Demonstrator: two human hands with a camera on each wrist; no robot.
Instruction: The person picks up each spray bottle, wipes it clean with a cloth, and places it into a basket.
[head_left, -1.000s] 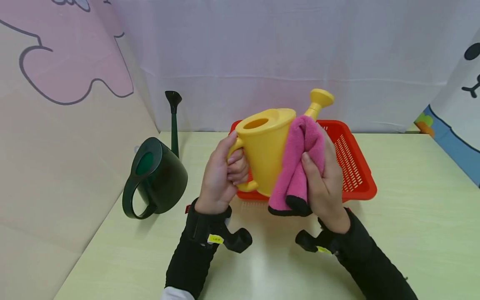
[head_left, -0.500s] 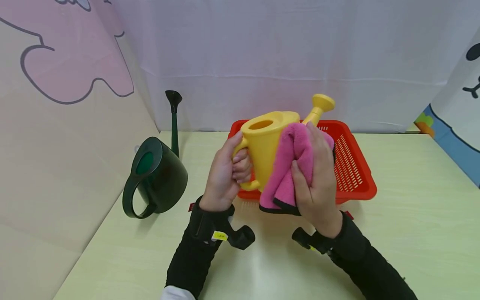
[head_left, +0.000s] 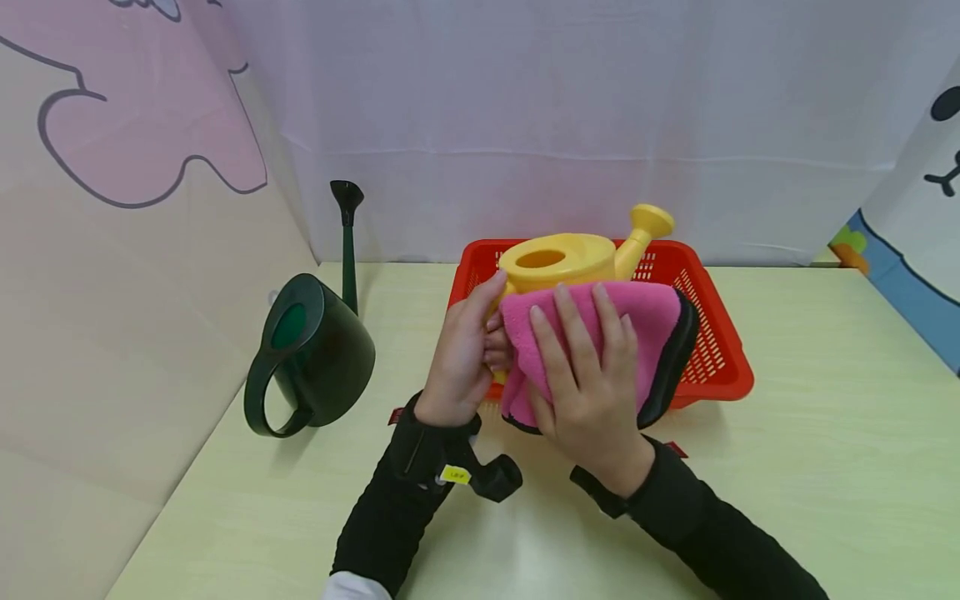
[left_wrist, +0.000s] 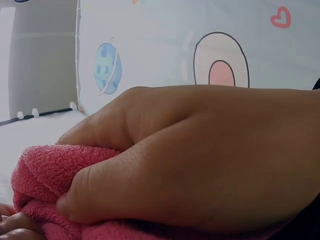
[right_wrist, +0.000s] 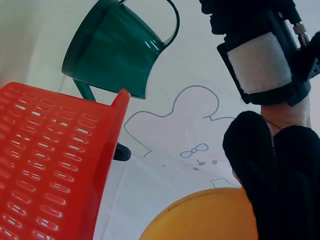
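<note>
In the head view my left hand [head_left: 459,367] grips the handle of a yellow watering can [head_left: 566,260], held over a red basket. The spout points up to the right. My right hand [head_left: 592,400] lies with straight, spread fingers on a pink cloth [head_left: 651,312] with black trim, pressing it over the can's near side. Most of the can's body is hidden behind the cloth. From the left wrist the right hand [left_wrist: 190,160] shows large, its thumb on the bunched cloth [left_wrist: 52,167]. The can's rounded yellow underside [right_wrist: 205,220] shows in the right wrist view.
A red perforated basket [head_left: 716,342] stands behind the hands on the pale table [head_left: 825,467]. To the left is a dark green watering can [head_left: 337,367] with a tall spout. A white curtain [head_left: 480,100] hangs behind, and a printed wall [head_left: 112,333] borders the left side.
The right hand has turned from gripping the folded cloth near the spout to lying flat on it, moving left, with the cloth spread wider. The can and left hand moved slightly right and down.
</note>
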